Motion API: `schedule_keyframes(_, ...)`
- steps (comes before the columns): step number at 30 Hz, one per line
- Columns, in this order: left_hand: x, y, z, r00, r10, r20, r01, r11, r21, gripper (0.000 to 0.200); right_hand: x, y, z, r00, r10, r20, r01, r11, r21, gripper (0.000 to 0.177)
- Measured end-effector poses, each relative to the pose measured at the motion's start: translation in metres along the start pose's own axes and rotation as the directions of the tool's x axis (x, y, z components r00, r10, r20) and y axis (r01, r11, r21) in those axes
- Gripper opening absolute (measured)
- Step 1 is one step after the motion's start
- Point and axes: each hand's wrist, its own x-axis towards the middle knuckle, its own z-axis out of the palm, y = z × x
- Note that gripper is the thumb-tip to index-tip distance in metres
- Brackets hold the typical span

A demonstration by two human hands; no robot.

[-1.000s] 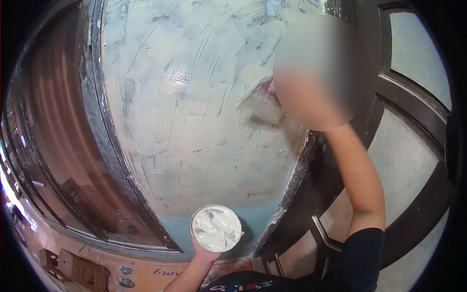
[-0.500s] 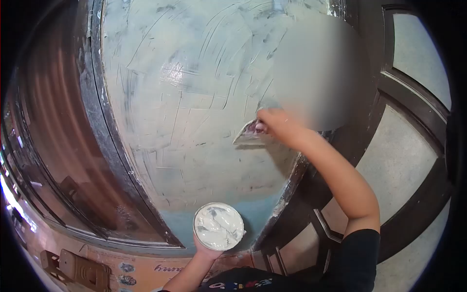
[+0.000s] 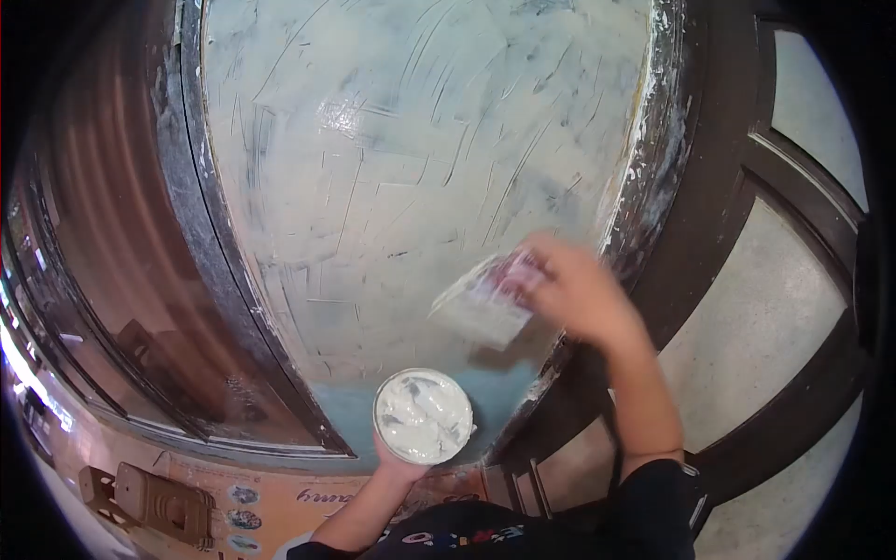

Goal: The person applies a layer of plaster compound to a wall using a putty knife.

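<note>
My left hand [image 3: 399, 463] is wrapped round the lower side of a round tub of white putty [image 3: 423, 416], holding it up in front of the wall. White paste with smooth ridges fills the tub. My right hand [image 3: 577, 285] grips a wide putty knife [image 3: 487, 301], smeared with white and blurred by motion. Its blade points down and left, above and to the right of the tub. Behind both hands stands a wall panel [image 3: 373, 224] coated in pale putty, with dark streaks and scraped lines. A bluish strip shows along its bottom.
Dark brown frames with pale panels [image 3: 765, 308] stand on the right. A brown framed glass pane [image 3: 121, 233] is on the left. A brown plastic stool [image 3: 163, 504] and a printed orange sheet [image 3: 280, 499] are on the floor at lower left.
My right hand has moved down and right, and the putty knife has come away from the wall toward the tub. The tub stays nearly where it was.
</note>
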Motion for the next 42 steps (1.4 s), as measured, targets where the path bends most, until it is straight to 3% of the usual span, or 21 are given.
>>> schedule_keyframes(1,0.003,-0.001,0.003,1.0,-0.004,-0.001,0.004,1.0,0.013,0.064,-0.011,-0.001,0.036,0.985,-0.169,0.042,0.172,0.982,-0.081,0.035)
schedule_keyframes(2,0.008,-0.002,0.006,1.0,-0.007,0.0,0.007,1.0,0.029,0.064,-0.021,-0.007,0.063,0.971,-0.206,0.126,0.206,0.978,0.008,0.03)
schedule_keyframes(4,0.01,-0.007,0.009,0.998,0.042,-0.039,-0.038,0.996,0.081,0.064,-0.038,-0.019,0.108,0.946,-0.244,0.213,0.253,0.967,-0.013,0.026)
schedule_keyframes(6,0.014,-0.007,-0.003,0.991,-0.021,0.131,0.039,0.99,-0.135,0.057,-0.049,-0.018,0.127,0.941,-0.29,0.174,0.291,0.956,0.016,0.026)
schedule_keyframes(7,0.012,-0.008,0.004,1.0,-0.006,-0.009,0.005,0.997,-0.078,0.053,-0.05,-0.019,0.13,0.933,-0.333,0.135,0.331,0.943,0.039,0.026)
schedule_keyframes(10,0.008,-0.01,0.003,0.995,0.062,-0.074,-0.06,0.998,0.023,0.053,-0.056,-0.023,0.12,0.952,-0.285,0.111,0.278,0.958,0.07,0.026)
schedule_keyframes(15,0.006,-0.009,-0.005,1.0,0.027,0.015,-0.026,0.997,-0.066,0.056,-0.059,-0.024,0.13,0.938,-0.324,0.122,0.317,0.946,0.071,0.026)
schedule_keyframes(17,0.004,-0.006,0.0,0.999,0.053,0.01,-0.053,0.998,0.027,0.058,-0.058,-0.02,0.125,0.946,-0.311,0.086,0.301,0.946,0.118,0.026)
schedule_keyframes(19,0.005,-0.004,0.006,0.994,0.108,0.002,-0.107,0.981,0.163,0.066,-0.059,-0.009,0.117,0.982,-0.157,0.101,0.13,0.963,0.234,0.019)
schedule_keyframes(20,0.005,-0.002,0.011,0.994,0.111,0.002,-0.109,0.981,0.163,0.066,-0.062,-0.003,0.118,0.982,-0.159,0.102,0.131,0.963,0.235,0.019)
schedule_keyframes(21,0.005,0.001,0.017,0.995,0.1,0.007,-0.1,0.99,0.099,0.066,-0.066,0.004,0.123,0.993,-0.025,0.116,-0.036,0.868,0.495,0.016)
schedule_keyframes(22,0.006,0.004,0.022,0.996,0.091,0.01,-0.091,0.995,0.035,0.067,-0.071,0.014,0.132,0.981,0.099,0.169,-0.191,0.68,0.708,0.013)
schedule_keyframes(24,0.009,0.008,0.024,0.994,0.106,0.038,-0.106,0.994,-0.005,0.066,-0.076,0.041,0.163,0.995,0.042,0.089,-0.096,0.606,0.79,0.011)
schedule_keyframes(26,0.01,0.011,0.026,0.988,0.154,0.025,-0.155,0.987,0.031,0.067,-0.081,0.047,0.171,0.982,0.139,0.126,-0.168,0.347,0.923,0.02)
schedule_keyframes(28,0.01,0.011,0.028,0.985,0.157,0.069,-0.165,0.976,0.14,0.068,-0.073,0.05,0.169,0.988,0.145,0.056,-0.103,0.338,0.936,0.018)
schedule_keyframes(30,0.011,0.011,0.028,0.991,0.128,0.032,-0.128,0.992,0.005,0.068,-0.057,0.057,0.159,0.951,0.278,-0.134,0.034,0.338,0.941,0.018)
schedule_keyframes(34,0.011,0.003,0.026,0.993,0.102,0.061,-0.102,0.995,0.008,0.069,-0.004,0.075,0.122,0.859,0.409,-0.306,0.056,0.521,0.852,0.024)
schedule_keyframes(35,0.009,0.001,0.025,0.994,0.095,0.052,-0.096,0.995,0.012,0.068,0.008,0.084,0.117,0.859,0.41,-0.307,0.056,0.519,0.853,0.024)
schedule_keyframes(37,0.008,-0.002,0.024,0.997,0.081,-0.011,-0.081,0.996,0.03,0.069,0.022,0.101,0.111,0.815,0.43,-0.389,0.018,0.652,0.758,0.024)
schedule_keyframes(40,-0.003,-0.003,0.015,0.996,0.082,0.032,-0.081,0.996,-0.035,0.069,0.002,0.116,0.099,0.758,0.515,-0.401,-0.037,0.647,0.761,0.024)
schedule_keyframes(42,-0.005,-0.004,0.012,0.992,0.124,-0.03,-0.125,0.992,-0.026,0.069,0.001,0.112,0.092,0.775,0.481,-0.411,0.04,0.611,0.79,0.025)
